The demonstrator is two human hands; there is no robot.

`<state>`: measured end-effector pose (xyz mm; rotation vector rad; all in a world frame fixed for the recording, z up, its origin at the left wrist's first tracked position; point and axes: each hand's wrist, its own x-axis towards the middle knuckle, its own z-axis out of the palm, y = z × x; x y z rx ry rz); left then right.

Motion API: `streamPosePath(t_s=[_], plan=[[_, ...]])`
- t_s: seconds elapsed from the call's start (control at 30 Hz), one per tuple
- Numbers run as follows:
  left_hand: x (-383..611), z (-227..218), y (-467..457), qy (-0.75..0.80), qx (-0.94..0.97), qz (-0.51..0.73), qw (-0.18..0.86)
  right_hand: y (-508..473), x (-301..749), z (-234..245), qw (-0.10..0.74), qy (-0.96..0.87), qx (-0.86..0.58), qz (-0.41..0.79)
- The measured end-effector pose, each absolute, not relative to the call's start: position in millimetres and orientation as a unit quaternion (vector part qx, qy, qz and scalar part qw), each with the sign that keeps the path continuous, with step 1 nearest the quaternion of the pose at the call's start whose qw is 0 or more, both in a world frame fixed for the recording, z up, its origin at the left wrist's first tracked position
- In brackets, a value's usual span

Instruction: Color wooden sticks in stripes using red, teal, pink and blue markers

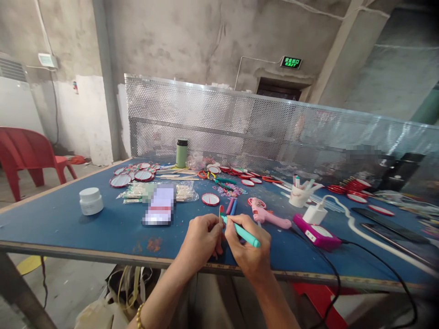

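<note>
Near the table's front edge, my left hand (202, 237) pinches a small flat stick with a red tip (221, 209), its lower part hidden by the fingers. My right hand (251, 244) grips a teal marker (244, 232) like a pen, the writing end touching or very close to the stick. Just beyond the fingers lie a blue marker (233, 207) and a purple-pink marker (229, 205). A round mirror-like disc with a red rim (210, 199) is behind them. To their right rests a pink glue gun (272, 217).
On the blue table (113, 233) are a white jar (91, 201), a phone (159, 204), a green bottle (181, 154), a paper cup of markers (300, 194) and a purple power strip (317, 233) with cables. Several red-rimmed discs (144, 175) lie behind. A perforated metal screen (212, 123) borders the back.
</note>
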<state>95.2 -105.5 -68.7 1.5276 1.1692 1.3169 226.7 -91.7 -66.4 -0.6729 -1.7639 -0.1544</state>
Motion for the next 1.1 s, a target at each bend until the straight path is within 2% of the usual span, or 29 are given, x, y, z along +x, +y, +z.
streamPosePath(t_s=[1.1], plan=[[95.2, -70.5, -103.9, 0.459, 0.605, 0.517, 0.394, -92.5, 226.2, -64.9, 0.580, -0.759, -0.288, -0.066]])
